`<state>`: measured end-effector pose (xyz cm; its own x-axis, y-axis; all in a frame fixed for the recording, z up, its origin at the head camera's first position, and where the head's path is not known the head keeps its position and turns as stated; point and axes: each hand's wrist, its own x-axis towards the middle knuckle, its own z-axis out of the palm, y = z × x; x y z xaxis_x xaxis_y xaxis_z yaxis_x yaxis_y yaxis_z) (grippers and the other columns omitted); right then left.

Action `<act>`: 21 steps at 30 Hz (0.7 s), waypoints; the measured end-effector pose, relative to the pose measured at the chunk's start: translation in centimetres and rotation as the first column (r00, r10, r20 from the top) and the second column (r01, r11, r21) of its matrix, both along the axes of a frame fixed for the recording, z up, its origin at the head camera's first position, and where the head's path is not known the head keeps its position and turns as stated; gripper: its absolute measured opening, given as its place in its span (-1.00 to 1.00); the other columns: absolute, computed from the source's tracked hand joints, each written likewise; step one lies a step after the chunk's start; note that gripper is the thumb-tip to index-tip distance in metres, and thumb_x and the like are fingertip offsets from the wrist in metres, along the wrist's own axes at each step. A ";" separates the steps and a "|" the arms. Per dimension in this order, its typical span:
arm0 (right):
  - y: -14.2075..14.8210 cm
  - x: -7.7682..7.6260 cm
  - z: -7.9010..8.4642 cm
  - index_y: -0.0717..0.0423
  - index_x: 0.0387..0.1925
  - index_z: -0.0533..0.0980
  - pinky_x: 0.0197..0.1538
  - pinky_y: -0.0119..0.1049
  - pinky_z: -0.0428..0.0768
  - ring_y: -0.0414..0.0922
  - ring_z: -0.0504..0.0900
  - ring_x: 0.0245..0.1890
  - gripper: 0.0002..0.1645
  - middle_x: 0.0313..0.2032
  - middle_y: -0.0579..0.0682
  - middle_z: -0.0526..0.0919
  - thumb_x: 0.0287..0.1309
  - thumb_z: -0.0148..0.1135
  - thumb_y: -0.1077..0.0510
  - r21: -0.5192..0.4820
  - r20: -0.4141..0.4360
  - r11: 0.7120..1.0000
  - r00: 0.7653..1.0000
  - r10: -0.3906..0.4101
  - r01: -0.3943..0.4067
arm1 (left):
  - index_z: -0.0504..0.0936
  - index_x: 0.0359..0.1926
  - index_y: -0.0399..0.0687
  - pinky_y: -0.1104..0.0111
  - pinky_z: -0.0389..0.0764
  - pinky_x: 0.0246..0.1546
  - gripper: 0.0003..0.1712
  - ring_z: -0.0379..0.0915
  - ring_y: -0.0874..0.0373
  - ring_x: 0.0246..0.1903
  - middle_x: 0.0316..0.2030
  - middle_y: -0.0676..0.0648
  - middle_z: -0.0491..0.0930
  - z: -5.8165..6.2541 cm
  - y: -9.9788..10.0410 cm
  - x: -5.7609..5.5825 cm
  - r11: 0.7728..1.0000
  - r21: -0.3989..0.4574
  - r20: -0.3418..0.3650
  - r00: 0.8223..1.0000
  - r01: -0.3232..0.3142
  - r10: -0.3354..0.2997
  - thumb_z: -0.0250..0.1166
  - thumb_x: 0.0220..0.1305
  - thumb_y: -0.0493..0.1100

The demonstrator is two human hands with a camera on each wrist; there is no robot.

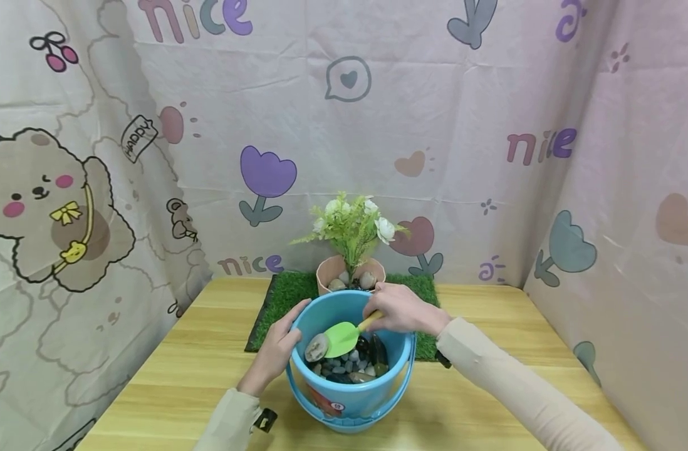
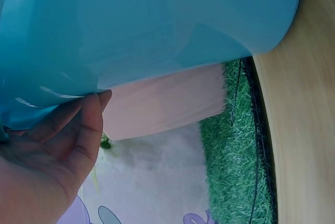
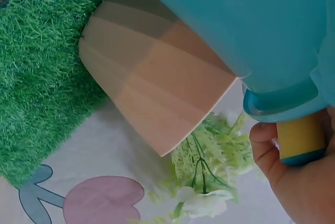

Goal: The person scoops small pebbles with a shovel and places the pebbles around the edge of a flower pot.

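Note:
A light-blue bucket (image 1: 349, 401) stands on the table with pebbles (image 1: 344, 363) and larger dark, glossy stones inside. My left hand (image 1: 279, 347) grips its left rim; in the left wrist view the fingers (image 2: 90, 124) bend over the edge. Across the opening, my right hand (image 1: 403, 308) holds a toy shovel by its yellow handle (image 3: 301, 137). The light-green blade (image 1: 341, 339) points down and left inside the bucket, its tip against a large pale stone (image 1: 317, 347) near the left wall. The bucket hides the blade in the right wrist view.
Directly behind the bucket is a pink pot (image 1: 324, 275) with white flowers (image 1: 385, 230), leafy stems and several stones. It sits on a green turf mat (image 1: 290, 291) on the wooden table (image 1: 490, 351). Printed cloth (image 1: 462, 125) hangs at the back and sides.

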<state>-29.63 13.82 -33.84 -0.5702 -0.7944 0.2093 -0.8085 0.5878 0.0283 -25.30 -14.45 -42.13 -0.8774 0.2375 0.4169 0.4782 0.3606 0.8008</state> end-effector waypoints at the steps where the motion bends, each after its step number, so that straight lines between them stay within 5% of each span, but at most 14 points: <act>1: 0.0 0.0 0.0 -0.26 -0.38 0.73 -0.34 -0.43 0.29 -0.28 0.27 -0.46 -0.88 -0.48 -0.35 0.64 0.06 0.41 -0.13 0.000 0.002 1.000 1.000 0.002 -0.002 | 0.20 0.49 0.04 -0.04 0.53 0.08 -0.26 0.44 -0.18 0.23 0.34 -0.22 0.38 0.0 0.0 0.0 1.000 0.001 -0.001 1.000 0.004 -0.004 -0.13 0.27 -0.34; 12: 0.8 -0.1 0.0 -0.26 -0.29 0.73 -0.21 -0.41 0.41 -0.34 0.41 -0.33 -0.83 -0.36 -0.41 0.67 0.07 0.39 -0.14 -0.086 0.127 0.996 0.992 0.013 -0.002 | 0.19 0.49 0.00 -0.08 0.50 0.12 -0.26 0.41 -0.18 0.25 0.36 -0.21 0.37 0.1 0.1 -0.2 1.000 0.000 -0.005 1.000 0.015 -0.015 -0.13 0.25 -0.34; 21: 2.7 0.3 0.5 -0.26 -0.28 0.73 -0.32 -0.43 0.33 -0.34 0.34 -0.44 -0.85 -0.41 -0.42 0.64 0.10 0.38 -0.11 -0.187 0.117 0.981 0.993 -0.025 0.046 | 0.20 0.49 -0.07 -0.03 0.56 0.06 -0.24 0.42 -0.19 0.25 0.35 -0.22 0.37 0.2 0.1 0.0 1.000 -0.002 0.005 1.000 -0.001 0.001 -0.12 0.21 -0.34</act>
